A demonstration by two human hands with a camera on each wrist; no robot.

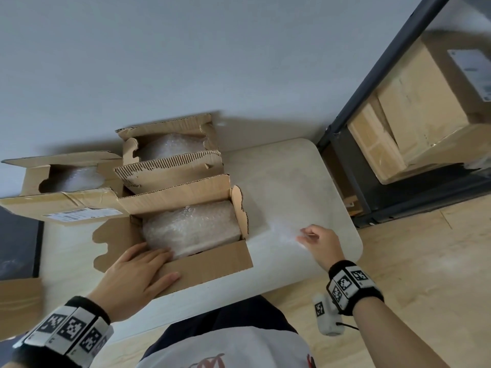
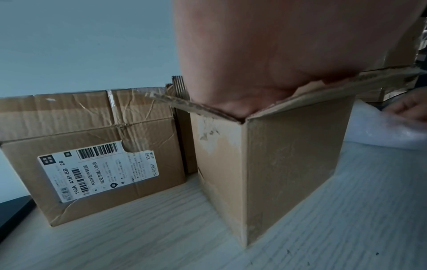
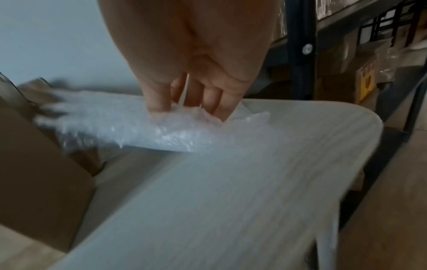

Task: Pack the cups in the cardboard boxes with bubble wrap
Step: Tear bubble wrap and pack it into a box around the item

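Observation:
Three open cardboard boxes stand on the white table (image 1: 292,181). The near box (image 1: 207,264) (image 2: 289,164) holds a bundle in bubble wrap (image 1: 191,227); no bare cup shows. The left hand (image 1: 138,272) (image 2: 265,54) lies flat on that box's near-left corner, straight fingers touching the bundle and thumb on the front flap. The right hand (image 1: 316,240) (image 3: 191,107) pinches the edge of a loose bubble wrap sheet (image 1: 281,229) (image 3: 138,127) lying on the table right of the box. The back box (image 1: 170,166) and the labelled left box (image 1: 66,200) (image 2: 104,164) also show bubble wrap inside.
A dark metal shelf frame (image 1: 353,166) stands just past the table's right end and carries large cardboard boxes (image 1: 425,102). A dark panel (image 1: 18,243) and another piece of cardboard (image 1: 18,301) sit at the left. Wooden floor lies to the right.

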